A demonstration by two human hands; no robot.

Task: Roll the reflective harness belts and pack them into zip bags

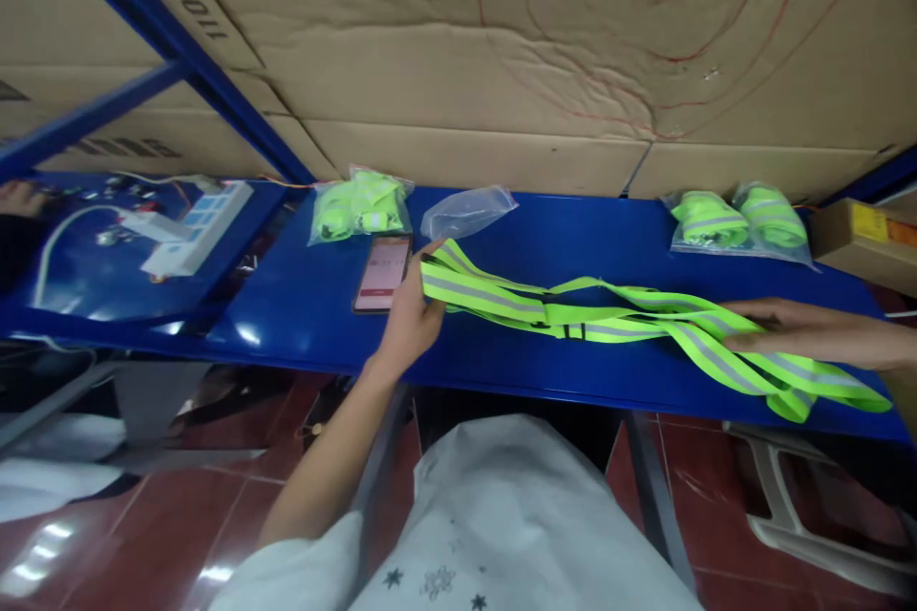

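Note:
A neon yellow-green reflective strap (pixel 494 294) with grey stripes and black buckles stretches across the blue table (pixel 559 243) in several loose layers. My left hand (pixel 415 310) is closed around its folded left end, beside a phone (pixel 383 272) lying on the table. Toward the right end, my right hand (pixel 780 329) reaches in with fingers extended among the strap layers; its fingertips are partly hidden by the webbing. Some loops trail past that hand to the table's front edge.
Clear bags of rolled neon straps lie at the back left (pixel 362 203) and back right (pixel 741 220). A flat clear bag (pixel 469 210) lies between them. A power strip (pixel 201 229) sits on the left table, where another person's hand (pixel 21 199) shows. A cardboard box (pixel 863 239) stands far right.

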